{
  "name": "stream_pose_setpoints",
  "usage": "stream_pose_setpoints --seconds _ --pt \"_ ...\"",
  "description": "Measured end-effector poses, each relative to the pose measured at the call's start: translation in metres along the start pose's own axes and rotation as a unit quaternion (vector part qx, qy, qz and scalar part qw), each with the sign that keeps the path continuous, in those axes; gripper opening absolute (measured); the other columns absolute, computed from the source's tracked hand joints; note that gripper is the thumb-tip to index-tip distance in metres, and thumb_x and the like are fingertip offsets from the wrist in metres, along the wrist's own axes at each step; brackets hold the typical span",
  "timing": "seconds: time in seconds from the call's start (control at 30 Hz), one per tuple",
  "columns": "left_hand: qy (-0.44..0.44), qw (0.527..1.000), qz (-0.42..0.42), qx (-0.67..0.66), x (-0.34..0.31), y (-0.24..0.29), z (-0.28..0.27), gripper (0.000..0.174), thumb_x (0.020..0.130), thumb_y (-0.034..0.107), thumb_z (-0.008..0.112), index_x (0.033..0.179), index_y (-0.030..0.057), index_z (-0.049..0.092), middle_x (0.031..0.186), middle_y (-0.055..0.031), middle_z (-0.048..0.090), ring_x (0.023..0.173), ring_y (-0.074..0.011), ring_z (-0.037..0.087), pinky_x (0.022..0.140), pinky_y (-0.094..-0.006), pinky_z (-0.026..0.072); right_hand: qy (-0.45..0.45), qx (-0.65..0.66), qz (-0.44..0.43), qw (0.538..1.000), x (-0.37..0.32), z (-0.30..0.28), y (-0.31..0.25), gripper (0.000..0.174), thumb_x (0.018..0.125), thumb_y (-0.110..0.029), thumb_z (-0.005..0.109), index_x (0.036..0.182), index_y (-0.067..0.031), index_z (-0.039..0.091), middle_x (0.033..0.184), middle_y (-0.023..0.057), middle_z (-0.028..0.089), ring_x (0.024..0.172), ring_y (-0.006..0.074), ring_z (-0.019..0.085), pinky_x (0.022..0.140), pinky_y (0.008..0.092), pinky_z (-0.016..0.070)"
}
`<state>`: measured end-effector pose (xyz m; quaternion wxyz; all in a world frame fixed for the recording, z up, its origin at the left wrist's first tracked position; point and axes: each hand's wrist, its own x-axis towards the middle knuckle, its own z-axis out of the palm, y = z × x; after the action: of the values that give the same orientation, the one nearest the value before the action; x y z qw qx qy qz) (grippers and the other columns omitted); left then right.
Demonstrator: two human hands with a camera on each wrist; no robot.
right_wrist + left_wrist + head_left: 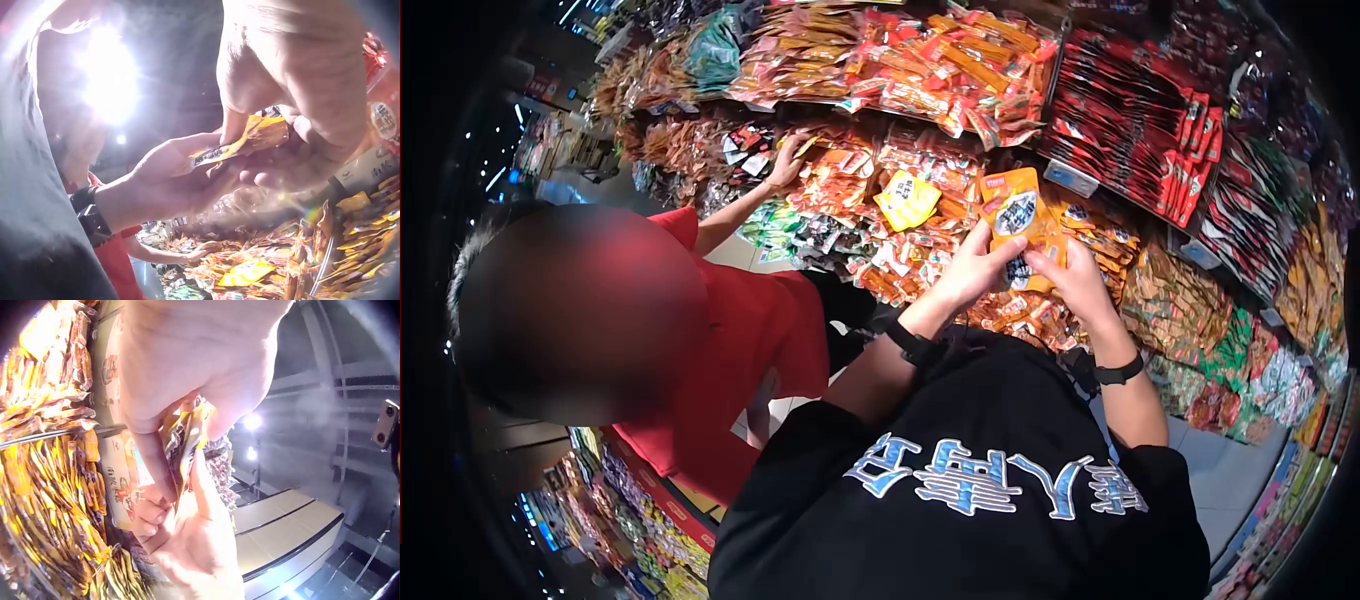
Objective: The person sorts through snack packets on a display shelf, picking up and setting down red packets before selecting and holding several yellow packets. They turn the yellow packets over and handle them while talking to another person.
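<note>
Gripping an orange packet [1012, 205], possibly two, in both hands, left hand [980, 266] and right hand [1083, 284]; near a yellow card [908, 200] at nine o'clock, red packets [1135, 125] at two.

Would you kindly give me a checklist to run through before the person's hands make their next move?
1. Left hand gripping the orange packaging: ok.
2. Right hand gripping it too: ok.
3. Printed front turned toward the head camera: ok.
4. Whole front uncovered: not ok, the thumbs lie over part of it.
5. Number of packets held: cannot tell, the hands hide too much.
6. Other person's hand apart from this work: ok, it is at the shelf goods farther left, beyond the yellow sign.
</note>
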<state>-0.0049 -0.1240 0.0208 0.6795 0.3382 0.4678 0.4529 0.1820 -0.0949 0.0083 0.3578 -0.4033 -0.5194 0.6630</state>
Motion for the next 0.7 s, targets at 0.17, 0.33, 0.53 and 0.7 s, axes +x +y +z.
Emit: stream_pose_setpoints --seconds 0.17,0.33,0.53,0.7 --pt "-0.056 0.996 -0.007 -0.076 0.003 -0.005 -0.008 0.036 0.1 0.03 0.056 0.123 0.0025 0.055 0.097 0.0 0.064 0.074 -0.0062 0.058 0.056 -0.0229 0.0474 0.003 0.037 0.027 0.999 -0.013 -0.003 -0.016 0.036 0.087 -0.005 0.071 0.12 0.0005 0.058 0.104 0.0024 0.066 0.091 0.0088 0.063 0.08 0.0245 0.0508" --pt "0.057 0.997 0.013 -0.042 -0.004 0.01 -0.003 0.029 0.098 0.029 0.06 0.113 0.0051 0.058 0.088 0.0031 0.058 0.075 -0.0053 0.052 0.062 -0.0238 0.0453 0.02 -0.01 0.003 1.0 -0.024 -0.012 -0.041 0.035 0.087 -0.004 0.071 0.119 0.0023 0.059 0.104 0.002 0.066 0.092 0.0073 0.06 0.082 0.0245 0.049" --pt "0.037 0.998 0.02 -0.037 -0.001 0.019 -0.003 0.03 0.096 0.026 0.062 0.117 0.0035 0.059 0.094 -0.004 0.067 0.074 -0.0119 0.065 0.055 -0.028 0.0554 0.04 -0.035 -0.01 0.999 -0.028 -0.029 -0.04 0.03 0.094 -0.015 0.064 0.119 0.001 0.06 0.104 0.0012 0.066 0.093 0.0069 0.059 0.085 0.0244 0.0464" --pt "0.025 0.999 0.038 0.016 0.0 0.014 -0.001 0.035 0.095 0.022 0.062 0.123 0.0038 0.054 0.102 -0.0072 0.066 0.081 -0.0154 0.068 0.052 -0.0287 0.0583 0.088 0.092 -0.038 0.991 -0.037 -0.035 -0.053 0.026 0.098 -0.012 0.056 0.117 0.0036 0.062 0.109 0.0062 0.068 0.095 0.0089 0.063 0.086 0.0254 0.0485"
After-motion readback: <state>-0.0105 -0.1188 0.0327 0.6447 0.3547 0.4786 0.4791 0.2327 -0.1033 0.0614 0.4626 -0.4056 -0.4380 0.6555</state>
